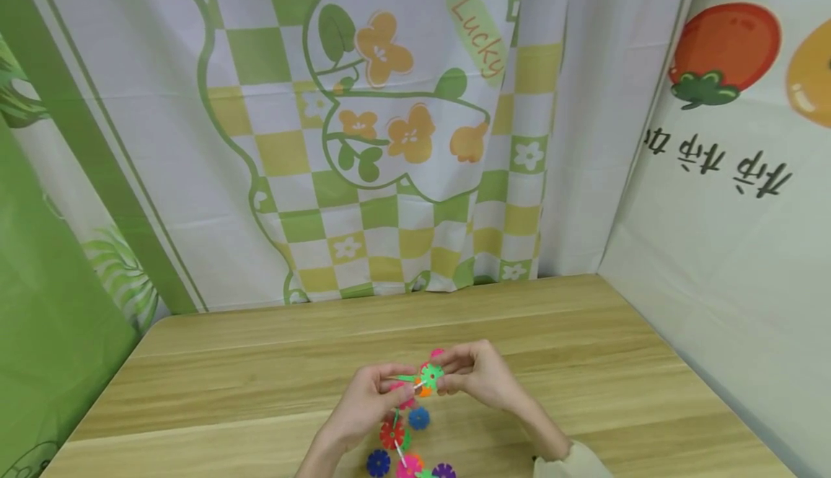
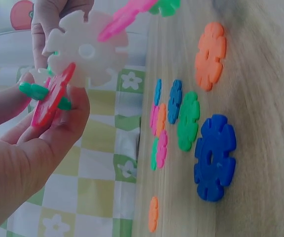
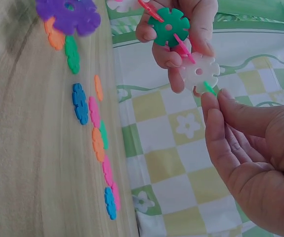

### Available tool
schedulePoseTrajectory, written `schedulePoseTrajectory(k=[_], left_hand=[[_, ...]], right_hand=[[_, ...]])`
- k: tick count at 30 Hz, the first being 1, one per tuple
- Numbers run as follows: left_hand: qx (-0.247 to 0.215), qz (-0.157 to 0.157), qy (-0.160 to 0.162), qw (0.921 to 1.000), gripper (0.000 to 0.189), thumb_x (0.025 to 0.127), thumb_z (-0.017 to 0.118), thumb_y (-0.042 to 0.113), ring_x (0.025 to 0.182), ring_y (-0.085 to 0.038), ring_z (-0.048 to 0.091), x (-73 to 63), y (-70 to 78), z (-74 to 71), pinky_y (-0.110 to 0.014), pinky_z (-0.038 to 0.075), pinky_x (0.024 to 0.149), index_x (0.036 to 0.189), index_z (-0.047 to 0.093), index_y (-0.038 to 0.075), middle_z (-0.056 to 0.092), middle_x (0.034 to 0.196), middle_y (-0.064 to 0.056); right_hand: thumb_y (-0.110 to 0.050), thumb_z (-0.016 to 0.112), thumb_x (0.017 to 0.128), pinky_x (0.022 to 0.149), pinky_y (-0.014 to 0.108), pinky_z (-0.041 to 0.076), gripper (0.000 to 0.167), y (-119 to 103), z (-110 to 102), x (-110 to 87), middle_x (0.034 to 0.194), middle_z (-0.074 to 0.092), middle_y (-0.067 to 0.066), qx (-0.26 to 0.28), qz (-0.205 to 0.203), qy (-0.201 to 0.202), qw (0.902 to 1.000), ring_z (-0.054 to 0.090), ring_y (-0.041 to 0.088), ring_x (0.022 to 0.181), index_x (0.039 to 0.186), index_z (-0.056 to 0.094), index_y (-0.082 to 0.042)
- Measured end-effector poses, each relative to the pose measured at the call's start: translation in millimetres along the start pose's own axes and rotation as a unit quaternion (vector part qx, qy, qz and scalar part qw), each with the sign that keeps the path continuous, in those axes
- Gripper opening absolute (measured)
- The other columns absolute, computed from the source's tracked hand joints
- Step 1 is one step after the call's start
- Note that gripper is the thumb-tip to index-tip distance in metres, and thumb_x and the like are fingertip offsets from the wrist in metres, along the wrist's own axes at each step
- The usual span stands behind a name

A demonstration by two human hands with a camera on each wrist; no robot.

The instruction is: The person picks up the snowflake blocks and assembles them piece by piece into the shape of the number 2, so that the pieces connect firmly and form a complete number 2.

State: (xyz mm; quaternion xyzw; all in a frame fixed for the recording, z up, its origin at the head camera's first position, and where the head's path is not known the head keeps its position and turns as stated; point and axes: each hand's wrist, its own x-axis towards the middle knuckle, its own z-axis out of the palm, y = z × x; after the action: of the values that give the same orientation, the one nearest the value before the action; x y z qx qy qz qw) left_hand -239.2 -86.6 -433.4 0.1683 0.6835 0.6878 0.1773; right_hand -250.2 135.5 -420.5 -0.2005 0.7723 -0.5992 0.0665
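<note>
My left hand (image 1: 363, 402) holds a chain of notched plastic snowflake discs, pinching it close to my right hand. In the left wrist view its fingers are around a red disc (image 2: 53, 96), beside a white disc (image 2: 87, 49). My right hand (image 1: 487, 378) pinches a green disc (image 1: 431, 375), seen edge-on in the right wrist view where it meets another white disc (image 3: 199, 74). Further along the chain are a dark green disc (image 3: 169, 27) and pink ones. Below my left hand the chain runs toward me through a red disc (image 1: 392, 435).
Loose discs lie on the wooden table (image 1: 260, 363), among them a dark blue one (image 2: 215, 158), an orange one (image 2: 211, 56) and a green one (image 2: 188, 121). A purple disc (image 3: 68, 15) is nearer me. A patterned curtain (image 1: 389, 247) hangs behind the table.
</note>
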Motion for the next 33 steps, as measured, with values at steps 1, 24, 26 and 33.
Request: schedulePoseTrajectory(k=[1,24,26,33], left_hand=[[-0.005,0.0,-0.001,1.0,0.038,0.092,0.062,0.005,0.065,-0.013,0.063,0.2,-0.2,0.4,-0.018,0.05,0.052,0.125,0.053,-0.012,0.07,0.089,-0.017],[-0.013,-0.019,-0.023,0.9995,0.046,0.092,0.066,0.016,0.074,-0.015,0.066,-1.6,1.3,-3.7,-0.019,0.052,0.059,0.127,0.053,-0.009,0.071,0.093,-0.016],[-0.003,-0.021,-0.031,0.9993,0.043,0.092,0.066,0.019,0.068,-0.011,0.064,-1.9,1.9,-4.1,-0.017,0.049,0.055,0.124,0.056,-0.009,0.071,0.091,-0.015],[-0.018,-0.03,-0.069,0.997,0.043,0.095,0.061,0.018,0.063,-0.013,0.063,-3.6,3.3,-4.4,-0.02,0.052,0.053,0.128,0.053,-0.01,0.068,0.094,-0.018]], right_hand=[[0.004,0.074,0.078,0.064,0.036,0.059,0.027,0.1,0.3,-0.1,0.085,0.069,0.021,0.004,0.002,0.001,1.0,0.069,0.032,0.073,0.103,0.066,0.012],[0.007,0.067,0.083,0.07,0.035,0.059,0.027,1.4,4.2,-0.8,0.086,0.068,0.02,0.128,0.048,-0.029,0.9902,0.069,0.019,0.071,0.108,0.059,0.015],[0.005,0.067,0.084,0.072,0.037,0.058,0.027,1.4,4.3,-1.9,0.086,0.069,0.018,0.138,0.056,-0.038,0.9881,0.069,0.02,0.073,0.109,0.059,0.014],[0.0,0.066,0.087,0.072,0.036,0.058,0.027,3.6,3.9,-2.8,0.088,0.07,0.018,0.158,0.074,-0.058,0.983,0.07,0.023,0.075,0.11,0.058,0.013]])
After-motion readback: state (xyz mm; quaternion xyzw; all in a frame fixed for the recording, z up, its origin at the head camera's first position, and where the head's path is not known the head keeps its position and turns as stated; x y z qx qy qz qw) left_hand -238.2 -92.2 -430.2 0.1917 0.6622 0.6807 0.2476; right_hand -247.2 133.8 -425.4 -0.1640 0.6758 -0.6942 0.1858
